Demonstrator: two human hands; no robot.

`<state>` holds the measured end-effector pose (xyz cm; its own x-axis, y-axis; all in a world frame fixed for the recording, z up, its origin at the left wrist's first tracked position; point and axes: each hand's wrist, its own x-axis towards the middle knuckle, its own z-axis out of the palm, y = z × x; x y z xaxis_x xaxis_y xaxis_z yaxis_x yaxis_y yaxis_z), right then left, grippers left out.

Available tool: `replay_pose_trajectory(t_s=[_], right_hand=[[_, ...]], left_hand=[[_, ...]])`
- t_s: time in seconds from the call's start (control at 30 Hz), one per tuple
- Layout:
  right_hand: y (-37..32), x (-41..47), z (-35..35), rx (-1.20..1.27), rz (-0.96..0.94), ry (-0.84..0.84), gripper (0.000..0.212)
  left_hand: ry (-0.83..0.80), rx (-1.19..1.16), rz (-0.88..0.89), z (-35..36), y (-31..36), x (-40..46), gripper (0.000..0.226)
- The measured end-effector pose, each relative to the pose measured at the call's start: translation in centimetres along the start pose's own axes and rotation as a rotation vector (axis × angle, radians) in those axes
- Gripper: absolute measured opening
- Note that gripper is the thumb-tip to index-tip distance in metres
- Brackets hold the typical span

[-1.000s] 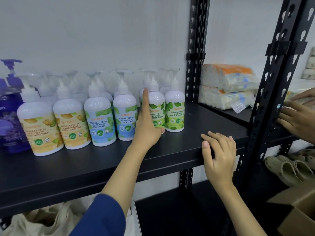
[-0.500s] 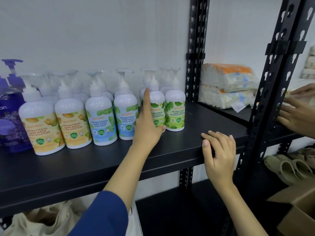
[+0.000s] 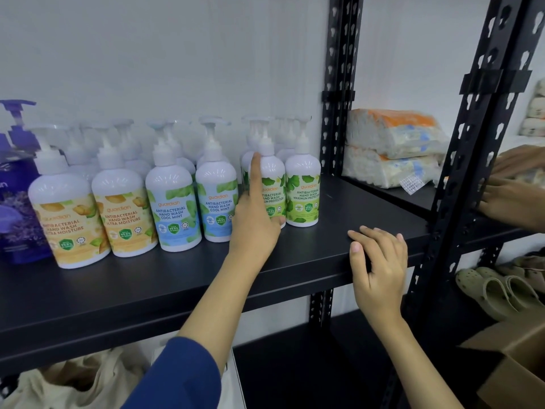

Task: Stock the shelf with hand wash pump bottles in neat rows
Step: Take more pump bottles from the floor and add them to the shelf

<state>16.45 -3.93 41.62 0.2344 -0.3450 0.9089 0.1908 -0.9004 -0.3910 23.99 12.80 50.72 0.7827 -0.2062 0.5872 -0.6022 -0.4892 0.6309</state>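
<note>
**Front row adjustment: left hand on green-label bottle**

Your left hand [image 3: 255, 224] holds the white green-leaf-label pump bottle [image 3: 269, 188], forefinger up its side and thumb round its base. Over the last second the hand has hardly moved; the bottle stays in line, so I judge this a final squaring-up. Your right hand [image 3: 379, 265] still rests, fingers relaxed, on the black metal shelf [image 3: 339, 249] edge, holding nothing. Left of your left hand stand blue-label bottles [image 3: 172, 208] and yellow-label bottles [image 3: 69, 219]. Labels read "guardian ANTIBACTERIAL HAND WASH": MAXIMUM PROTECTION, COOL MINT, ULTRA MOISTURE.
</note>
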Motion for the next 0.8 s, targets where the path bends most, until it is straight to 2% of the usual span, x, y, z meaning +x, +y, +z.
replay_pose_trajectory(t_s=[0.43, 0.57, 0.7, 0.8], right_hand=[[-0.4, 0.1, -0.3, -0.003, 0.008, -0.031, 0.037], [-0.5, 0.2, -0.8, -0.02, 0.007, -0.063, 0.039], [-0.9, 0.4, -1.5, -0.051, 0.023, -0.133, 0.041], [-1.6, 1.0, -2.3, -0.113, 0.052, -0.236, 0.046]], left_hand=[[0.018, 0.056, -0.004, -0.1, 0.3, -0.1, 0.115], [-0.007, 0.143, 0.002, -0.3, 0.7, -0.6, 0.113], [-0.029, 0.244, 0.032, -1.3, 1.3, -2.3, 0.094], [-0.071, 0.383, 0.053, -2.9, 2.0, -3.9, 0.061]])
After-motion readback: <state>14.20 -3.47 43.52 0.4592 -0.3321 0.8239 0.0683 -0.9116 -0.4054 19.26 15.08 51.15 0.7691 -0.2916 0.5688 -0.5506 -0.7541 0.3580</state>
